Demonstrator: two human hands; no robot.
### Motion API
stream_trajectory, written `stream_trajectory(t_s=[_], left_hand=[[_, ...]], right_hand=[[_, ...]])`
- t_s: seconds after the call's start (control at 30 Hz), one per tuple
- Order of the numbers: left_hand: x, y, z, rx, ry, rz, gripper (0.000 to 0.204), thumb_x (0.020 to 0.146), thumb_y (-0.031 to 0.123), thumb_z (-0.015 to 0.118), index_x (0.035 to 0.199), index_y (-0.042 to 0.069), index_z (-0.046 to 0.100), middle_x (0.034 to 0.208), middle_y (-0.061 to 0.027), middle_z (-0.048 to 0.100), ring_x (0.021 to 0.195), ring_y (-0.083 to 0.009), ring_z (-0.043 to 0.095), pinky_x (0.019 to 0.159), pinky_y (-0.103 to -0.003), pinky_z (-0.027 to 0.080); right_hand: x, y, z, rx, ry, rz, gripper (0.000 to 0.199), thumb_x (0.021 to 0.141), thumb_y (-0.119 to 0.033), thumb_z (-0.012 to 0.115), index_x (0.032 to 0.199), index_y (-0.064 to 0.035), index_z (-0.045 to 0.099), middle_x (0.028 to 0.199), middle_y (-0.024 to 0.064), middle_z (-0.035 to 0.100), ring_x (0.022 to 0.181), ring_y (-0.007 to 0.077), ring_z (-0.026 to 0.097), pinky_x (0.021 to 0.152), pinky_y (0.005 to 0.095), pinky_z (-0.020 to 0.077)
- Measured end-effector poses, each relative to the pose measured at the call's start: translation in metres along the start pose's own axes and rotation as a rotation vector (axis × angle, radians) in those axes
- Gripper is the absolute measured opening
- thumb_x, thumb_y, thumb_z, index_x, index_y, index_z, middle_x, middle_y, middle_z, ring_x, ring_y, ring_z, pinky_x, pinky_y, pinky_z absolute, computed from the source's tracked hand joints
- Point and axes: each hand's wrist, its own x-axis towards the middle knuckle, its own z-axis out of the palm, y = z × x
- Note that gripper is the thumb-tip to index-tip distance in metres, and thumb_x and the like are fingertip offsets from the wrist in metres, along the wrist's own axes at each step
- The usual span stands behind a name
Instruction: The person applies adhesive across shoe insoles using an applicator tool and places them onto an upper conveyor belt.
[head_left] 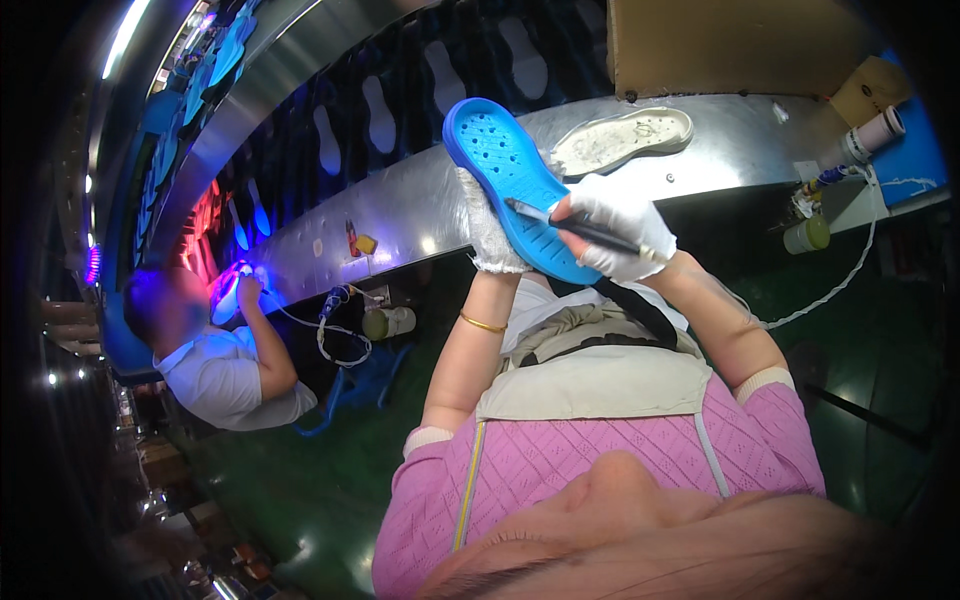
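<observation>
A blue shoe sole (pixel 512 165) with small holes in its upper part is tilted up in front of me, hollow side showing. My left hand (pixel 488 235), in a white knit glove, grips it along its left edge; most of those fingers are behind the sole. In my right hand (pixel 628 228), also in a white glove, is a slim brush (pixel 530 211) with a dark handle and a pale ferrule. The brush tip is over the middle of the sole; whether it touches I cannot tell. Just beyond lies an off-white shoe sole (pixel 625 138).
Beyond a metal ledge (pixel 730 150), several grey soles lie on a dark conveyor (pixel 405 75). A cardboard box (pixel 730 50) stands at the back right. Cups and a white hose (pixel 825 295) hang at the right. To the left a person (pixel 225 370) works under purple light.
</observation>
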Motion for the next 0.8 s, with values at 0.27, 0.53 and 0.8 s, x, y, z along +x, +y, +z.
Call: stream_trajectory(t_s=[0.27, 0.53, 0.8], left_hand=[[-0.001, 0.009, 0.003, -0.018, 0.000, 0.050, 0.077, 0.079, 0.069, 0.043, 0.126, 0.008, 0.042, 0.114, -0.0151, 0.054, 0.100, -0.0307, 0.056, 0.090, -0.046, 0.046], [-0.020, -0.015, 0.027, 0.297, 0.093, 0.136, 0.091, 0.076, 0.076, 0.035, 0.137, 0.009, 0.028, 0.130, -0.0176, 0.042, 0.115, -0.0327, 0.047, 0.098, -0.047, 0.039], [-0.007, -0.001, 0.007, 0.248, -0.006, 0.208, 0.089, 0.076, 0.074, 0.039, 0.137, 0.009, 0.029, 0.134, -0.0147, 0.040, 0.117, -0.0307, 0.045, 0.099, -0.046, 0.039]], right_hand=[[0.002, 0.012, -0.011, 0.028, -0.049, 0.066, 0.014, 0.079, -0.005, 0.065, 0.092, -0.0039, 0.060, 0.080, 0.0032, 0.061, 0.069, 0.0079, 0.055, 0.065, 0.0223, 0.0468], [0.001, 0.023, -0.005, 0.270, 0.123, -0.016, 0.010, 0.080, -0.005, 0.065, 0.085, -0.0026, 0.057, 0.080, 0.0053, 0.060, 0.068, 0.0090, 0.057, 0.064, 0.0222, 0.0469], [-0.001, 0.019, 0.008, 0.462, 0.112, 0.126, 0.006, 0.079, -0.002, 0.063, 0.084, -0.0023, 0.059, 0.081, 0.0073, 0.061, 0.066, 0.0084, 0.056, 0.063, 0.0228, 0.0467]])
